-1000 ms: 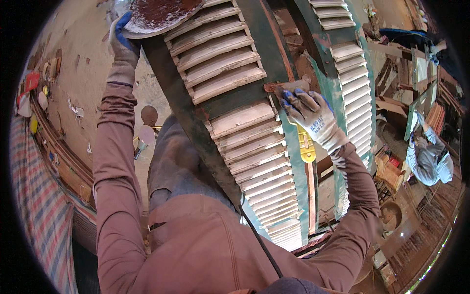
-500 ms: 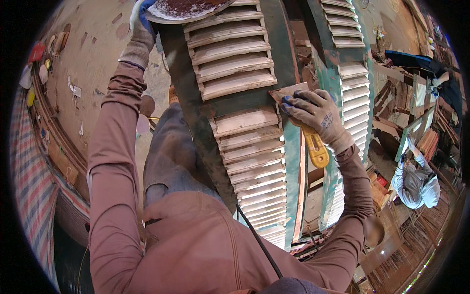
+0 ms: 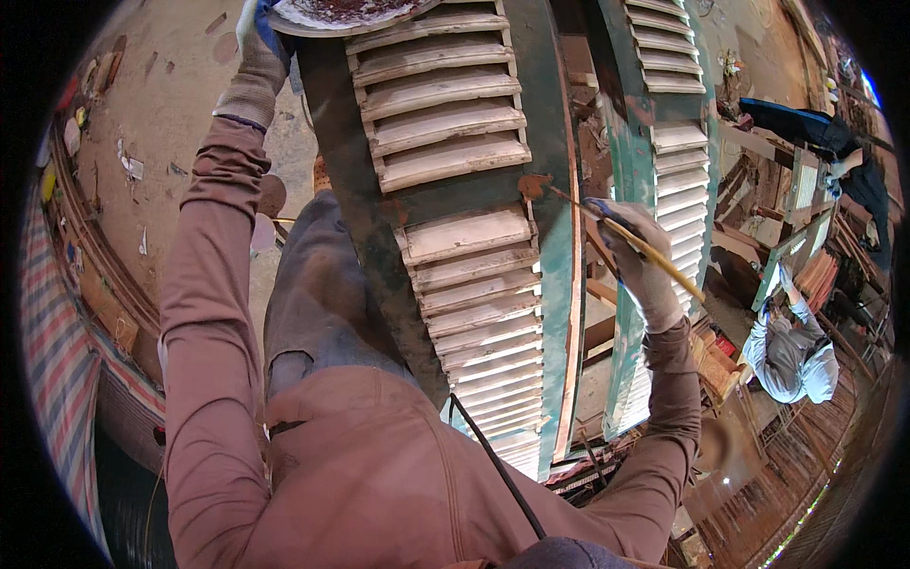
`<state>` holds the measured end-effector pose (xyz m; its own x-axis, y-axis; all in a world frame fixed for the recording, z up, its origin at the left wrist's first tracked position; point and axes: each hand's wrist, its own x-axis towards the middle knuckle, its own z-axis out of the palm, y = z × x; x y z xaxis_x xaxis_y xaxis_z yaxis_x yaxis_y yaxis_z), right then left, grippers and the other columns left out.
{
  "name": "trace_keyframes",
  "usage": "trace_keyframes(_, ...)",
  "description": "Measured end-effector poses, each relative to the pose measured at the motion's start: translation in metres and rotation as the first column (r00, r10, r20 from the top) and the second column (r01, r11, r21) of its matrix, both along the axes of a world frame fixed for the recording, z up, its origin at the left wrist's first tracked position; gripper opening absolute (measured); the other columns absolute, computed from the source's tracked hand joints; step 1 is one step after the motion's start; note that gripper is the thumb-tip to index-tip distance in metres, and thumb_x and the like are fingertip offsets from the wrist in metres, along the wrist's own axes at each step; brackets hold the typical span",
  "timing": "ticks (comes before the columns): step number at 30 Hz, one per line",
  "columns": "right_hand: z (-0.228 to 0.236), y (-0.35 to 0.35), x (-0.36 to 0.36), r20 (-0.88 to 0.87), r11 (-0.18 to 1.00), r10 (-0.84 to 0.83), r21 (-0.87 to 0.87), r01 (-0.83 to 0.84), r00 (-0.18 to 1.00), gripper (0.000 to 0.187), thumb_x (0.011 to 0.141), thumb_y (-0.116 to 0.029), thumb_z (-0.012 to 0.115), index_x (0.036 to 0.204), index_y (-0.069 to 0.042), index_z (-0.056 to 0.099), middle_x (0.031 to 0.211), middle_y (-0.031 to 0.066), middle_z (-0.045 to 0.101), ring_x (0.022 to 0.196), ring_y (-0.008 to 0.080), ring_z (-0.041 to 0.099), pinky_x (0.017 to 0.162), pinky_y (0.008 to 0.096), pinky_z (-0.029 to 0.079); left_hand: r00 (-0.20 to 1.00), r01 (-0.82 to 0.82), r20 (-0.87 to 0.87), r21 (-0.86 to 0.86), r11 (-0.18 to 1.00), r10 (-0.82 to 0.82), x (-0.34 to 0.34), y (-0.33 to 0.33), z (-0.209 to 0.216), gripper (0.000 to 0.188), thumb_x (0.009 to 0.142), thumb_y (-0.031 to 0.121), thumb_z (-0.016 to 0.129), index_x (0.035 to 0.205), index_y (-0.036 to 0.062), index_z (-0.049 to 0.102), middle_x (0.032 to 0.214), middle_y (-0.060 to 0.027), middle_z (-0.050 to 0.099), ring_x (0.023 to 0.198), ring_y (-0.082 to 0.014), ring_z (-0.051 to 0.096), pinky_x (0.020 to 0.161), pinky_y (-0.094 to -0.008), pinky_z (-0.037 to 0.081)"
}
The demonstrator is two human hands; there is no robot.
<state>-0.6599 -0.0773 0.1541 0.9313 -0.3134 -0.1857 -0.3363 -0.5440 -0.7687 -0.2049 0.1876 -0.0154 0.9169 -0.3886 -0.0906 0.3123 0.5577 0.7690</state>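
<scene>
My right hand (image 3: pixel 646 275), in a grey glove with blue fingertips, is closed around the yellow handle of a putty knife (image 3: pixel 664 261). The knife is turned edge-on, and its thin blade reaches left to a reddish-brown putty patch (image 3: pixel 534 186) on the crossrail of a dark green louvred shutter (image 3: pixel 455 201). At the upper left my gloved left hand (image 3: pixel 262 68) grips the side of a shallow metal pan (image 3: pixel 327 34), its fingers partly hidden. Reddish-brown putty with a whitish crust lies in the pan. A fainter putty smear (image 3: pixel 394 211) marks the crossrail's left end.
A second green louvred shutter (image 3: pixel 681 180) stands to the right. Beyond it are stacked wood pieces and a crouching person (image 3: pixel 796 351) working on another shutter. Another person's dark-clothed arm (image 3: pixel 844 166) shows above. A striped sheet (image 3: pixel 57 313) hangs at left.
My right hand has rolled the putty knife from flat to edge-on, its blade drawn off the crossrail's right joint. A reddish patch now shows there. The pan has shifted slightly left and up.
</scene>
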Motion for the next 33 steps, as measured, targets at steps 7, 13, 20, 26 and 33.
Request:
trace_keyframes(7, -0.024, 0.006, 0.014, -0.259, 0.943, -0.079, 0.295, 0.157, 0.963, 0.026, 0.092, -0.011, 0.072, 0.117, -0.005, 0.069, 0.108, 0.005, 0.072, 0.096, 0.0126, 0.067, 0.084, 0.0267, 0.054, 0.998, 0.004, 0.06, 0.047, 0.999, -0.007, 0.007, -0.005, -0.007, 0.03, 0.095, 0.027, 0.058, 0.114, 0.0037, 0.064, 0.117, -0.0152, 0.067, 0.112, -0.0296, 0.063, 0.104, -0.0431, 0.048)
trace_keyframes(13, -0.046, 0.0, 0.019, -0.188, 0.935, -0.246, 0.214, 0.284, 0.951, 0.028, 0.089, -0.009, 0.077, 0.113, 0.003, 0.069, 0.1, 0.0077, 0.073, 0.087, 0.0122, 0.068, 0.077, 0.0262, 0.055, 0.998, 0.059, -0.024, -0.064, 0.996, -0.061, 0.029, 0.011, -0.025, 0.032, 0.095, 0.024, 0.056, 0.118, 0.0022, 0.063, 0.12, -0.016, 0.066, 0.114, -0.0301, 0.062, 0.106, -0.0441, 0.047)
trace_keyframes(20, -0.036, 0.02, 0.009, -0.062, 0.814, -0.515, 0.277, 0.511, 0.855, 0.027, 0.089, -0.013, 0.079, 0.107, 0.004, 0.071, 0.094, 0.0069, 0.072, 0.084, 0.0098, 0.067, 0.071, 0.0261, 0.055, 0.987, -0.014, 0.157, 0.203, 0.979, -0.019, 0.03, 0.029, -0.029, 0.037, 0.101, 0.021, 0.048, 0.127, -0.0013, 0.061, 0.132, -0.018, 0.061, 0.12, -0.0313, 0.06, 0.109, -0.0469, 0.047)
trace_keyframes(26, -0.056, 0.038, 0.021, 0.031, 0.821, -0.52, 0.292, 0.49, 0.853, 0.02, 0.087, -0.011, 0.08, 0.097, 0.002, 0.07, 0.092, 0.0021, 0.07, 0.08, 0.0063, 0.062, 0.068, 0.0238, 0.05, 0.981, -0.029, 0.195, 0.248, 0.968, -0.02, 0.045, 0.031, -0.038, 0.04, 0.104, 0.022, 0.044, 0.132, -0.0017, 0.059, 0.136, -0.0189, 0.059, 0.124, -0.0327, 0.058, 0.109, -0.0487, 0.047)
trace_keyframes(33, -0.055, 0.021, 0.013, 0.066, 0.847, -0.501, 0.242, 0.474, 0.863, 0.025, 0.088, -0.01, 0.08, 0.105, 0.001, 0.066, 0.089, -0.001, 0.066, 0.075, 0.0035, 0.058, 0.064, 0.0208, 0.048, 0.964, -0.061, 0.264, 0.242, 0.968, -0.005, 0.048, 0.045, -0.045, 0.041, 0.104, 0.024, 0.043, 0.131, -0.0029, 0.059, 0.138, -0.0172, 0.058, 0.125, -0.03, 0.057, 0.112, -0.0454, 0.045)
